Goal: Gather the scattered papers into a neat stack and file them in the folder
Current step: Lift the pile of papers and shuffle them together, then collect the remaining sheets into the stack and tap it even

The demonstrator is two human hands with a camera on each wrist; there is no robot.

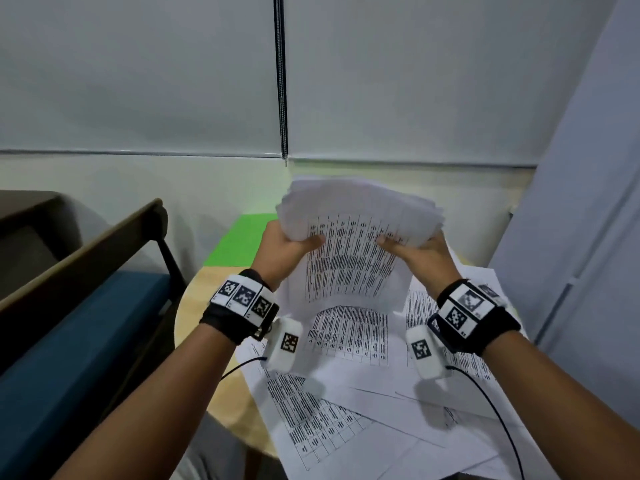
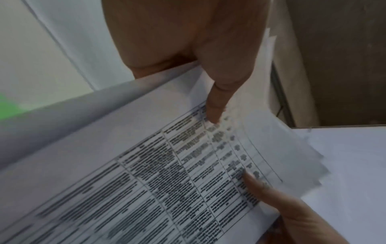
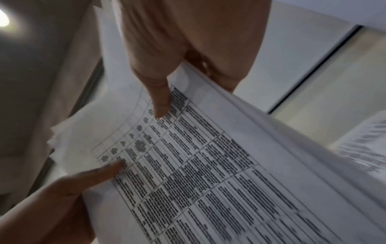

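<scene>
A thick bundle of printed papers [image 1: 356, 237] with table text is held upright above the table, its sheets fanned unevenly at the top. My left hand [image 1: 287, 245] grips its left edge, thumb on the front sheet. My right hand [image 1: 420, 251] grips the right edge the same way. In the left wrist view my left thumb [image 2: 217, 105] presses on the bundle [image 2: 146, 173], and the other hand's thumb [image 2: 263, 186] shows lower down. The right wrist view shows my right thumb [image 3: 160, 100] on the front sheet [image 3: 198, 165]. More loose papers [image 1: 346, 403] lie scattered on the table. A green folder [image 1: 239, 242] lies flat behind the hands.
The round wooden table [image 1: 207, 299] sits against a pale wall. A chair with a blue seat [image 1: 86, 323] and wooden arm stands close on the left. A grey panel [image 1: 571, 202] rises on the right. Cables from the wrist units trail over the papers.
</scene>
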